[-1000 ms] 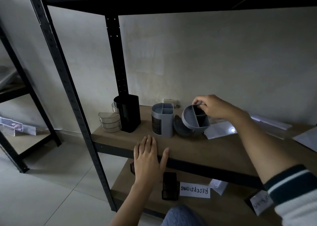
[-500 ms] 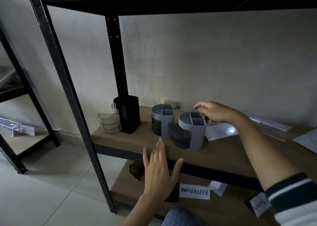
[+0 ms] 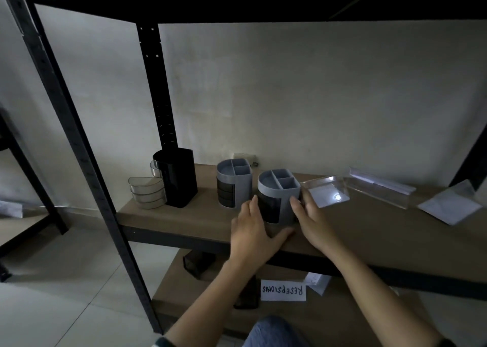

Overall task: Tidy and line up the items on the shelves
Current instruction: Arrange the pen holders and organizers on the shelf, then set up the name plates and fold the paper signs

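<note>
Both my hands, left and right, cup the near organizer, fingers loose. Three stand lined; the sheets at 2 o'clock wait.

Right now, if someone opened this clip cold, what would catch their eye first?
First, the two hands at the middle shelf's front edge: the left hand and right hand flank an upright grey organiser. To its left stand a matching grey organiser and a black organiser with clear trays swung out. A handwritten label lies on the shelf below.
</note>
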A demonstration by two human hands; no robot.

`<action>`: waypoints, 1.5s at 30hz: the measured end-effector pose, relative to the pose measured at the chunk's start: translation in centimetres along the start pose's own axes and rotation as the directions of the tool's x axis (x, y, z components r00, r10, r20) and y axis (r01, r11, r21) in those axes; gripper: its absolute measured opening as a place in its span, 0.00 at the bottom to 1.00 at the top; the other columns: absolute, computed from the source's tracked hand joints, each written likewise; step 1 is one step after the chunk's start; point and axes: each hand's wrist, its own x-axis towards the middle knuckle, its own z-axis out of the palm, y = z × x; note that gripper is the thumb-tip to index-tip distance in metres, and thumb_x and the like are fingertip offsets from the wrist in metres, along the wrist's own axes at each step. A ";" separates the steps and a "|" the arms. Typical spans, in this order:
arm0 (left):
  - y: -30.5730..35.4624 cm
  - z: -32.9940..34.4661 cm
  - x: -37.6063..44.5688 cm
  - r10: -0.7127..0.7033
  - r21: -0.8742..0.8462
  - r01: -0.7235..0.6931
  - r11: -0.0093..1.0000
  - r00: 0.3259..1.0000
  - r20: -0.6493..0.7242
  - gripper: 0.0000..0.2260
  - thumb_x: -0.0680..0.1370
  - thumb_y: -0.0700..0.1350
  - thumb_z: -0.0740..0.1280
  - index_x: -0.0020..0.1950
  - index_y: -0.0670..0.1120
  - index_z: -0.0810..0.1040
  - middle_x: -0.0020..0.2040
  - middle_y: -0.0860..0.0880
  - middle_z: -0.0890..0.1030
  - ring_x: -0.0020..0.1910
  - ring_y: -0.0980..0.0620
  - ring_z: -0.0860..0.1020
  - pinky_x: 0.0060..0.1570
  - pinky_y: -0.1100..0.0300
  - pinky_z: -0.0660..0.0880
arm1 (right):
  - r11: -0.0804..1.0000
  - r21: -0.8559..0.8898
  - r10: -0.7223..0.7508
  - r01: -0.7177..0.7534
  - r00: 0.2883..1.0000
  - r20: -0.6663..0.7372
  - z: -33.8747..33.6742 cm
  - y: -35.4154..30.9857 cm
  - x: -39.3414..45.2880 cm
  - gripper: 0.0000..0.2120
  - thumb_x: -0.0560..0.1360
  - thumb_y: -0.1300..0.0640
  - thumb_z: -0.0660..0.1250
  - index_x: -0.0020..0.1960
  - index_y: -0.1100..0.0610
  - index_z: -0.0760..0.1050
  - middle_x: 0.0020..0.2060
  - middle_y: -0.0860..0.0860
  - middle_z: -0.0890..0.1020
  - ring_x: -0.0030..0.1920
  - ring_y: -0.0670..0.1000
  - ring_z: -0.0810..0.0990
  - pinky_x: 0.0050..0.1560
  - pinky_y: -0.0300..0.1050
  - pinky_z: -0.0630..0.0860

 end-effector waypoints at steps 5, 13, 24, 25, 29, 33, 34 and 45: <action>-1.0 -0.2 1.1 -0.063 -0.062 0.064 0.996 0.998 0.030 0.47 0.67 0.69 0.67 0.76 0.45 0.55 0.70 0.49 0.66 0.68 0.50 0.67 0.64 0.54 0.70 | 0.992 -0.124 -0.023 0.028 0.999 0.037 0.7 0.7 0.1 0.22 0.82 0.51 0.54 0.75 0.49 0.55 0.70 0.46 0.68 0.69 0.43 0.66 0.70 0.44 0.64; -1.6 0.6 -1.4 -0.013 -0.034 0.006 0.999 0.979 -0.201 0.36 0.71 0.63 0.68 0.71 0.42 0.64 0.65 0.45 0.73 0.62 0.48 0.73 0.58 0.51 0.75 | 0.951 -0.307 -0.050 0.031 0.997 -0.056 0.5 1.0 -0.9 0.23 0.80 0.49 0.60 0.73 0.51 0.62 0.66 0.49 0.74 0.64 0.47 0.73 0.60 0.41 0.71; -2.5 1.5 -4.0 0.110 0.270 -0.046 0.962 0.968 -0.225 0.21 0.79 0.58 0.53 0.53 0.45 0.78 0.51 0.47 0.81 0.52 0.46 0.78 0.57 0.51 0.68 | 0.969 -0.011 0.198 -0.247 0.801 -0.565 -3.5 1.7 -1.9 0.13 0.79 0.59 0.60 0.62 0.53 0.73 0.55 0.48 0.77 0.45 0.46 0.76 0.41 0.39 0.70; -2.6 1.5 -4.0 0.120 0.271 -0.055 0.961 0.966 -0.228 0.20 0.79 0.58 0.54 0.52 0.45 0.78 0.51 0.47 0.81 0.52 0.46 0.78 0.58 0.51 0.68 | 0.967 -0.018 0.197 -0.255 0.788 -0.583 -4.3 1.9 -1.9 0.13 0.79 0.58 0.61 0.63 0.55 0.72 0.54 0.48 0.77 0.44 0.46 0.76 0.41 0.40 0.70; -2.7 1.8 -3.9 0.151 0.253 -0.085 0.964 0.955 -0.255 0.19 0.80 0.57 0.56 0.51 0.45 0.79 0.49 0.47 0.82 0.51 0.46 0.79 0.57 0.51 0.68 | 0.964 -0.065 0.164 -0.256 0.774 -0.612 -7.0 3.1 -0.5 0.18 0.77 0.48 0.65 0.61 0.57 0.72 0.54 0.52 0.80 0.48 0.51 0.77 0.47 0.47 0.73; -3.1 2.0 -3.7 0.185 0.238 -0.115 0.965 0.936 -0.300 0.18 0.79 0.55 0.57 0.50 0.45 0.80 0.48 0.48 0.82 0.50 0.47 0.79 0.56 0.51 0.68 | 0.944 -0.150 0.162 -0.293 0.811 -0.562 -7.6 4.2 1.5 0.24 0.77 0.40 0.60 0.66 0.55 0.70 0.59 0.53 0.79 0.55 0.54 0.78 0.57 0.53 0.75; -3.2 2.1 -3.7 0.192 0.239 -0.120 0.964 0.932 -0.308 0.17 0.79 0.55 0.58 0.50 0.45 0.80 0.48 0.48 0.82 0.50 0.48 0.79 0.56 0.51 0.67 | 0.946 -0.148 0.165 -0.289 0.821 -0.546 -7.4 4.1 1.8 0.24 0.78 0.41 0.59 0.67 0.55 0.70 0.60 0.53 0.78 0.58 0.54 0.77 0.58 0.51 0.74; -3.8 2.5 -3.7 0.228 0.224 -0.161 0.961 0.921 -0.315 0.16 0.79 0.54 0.60 0.53 0.44 0.81 0.50 0.48 0.83 0.54 0.47 0.79 0.58 0.50 0.67 | 0.956 -0.174 0.130 -0.237 0.872 -0.471 -7.6 4.6 2.2 0.20 0.76 0.55 0.69 0.68 0.53 0.73 0.60 0.51 0.79 0.56 0.45 0.75 0.52 0.31 0.67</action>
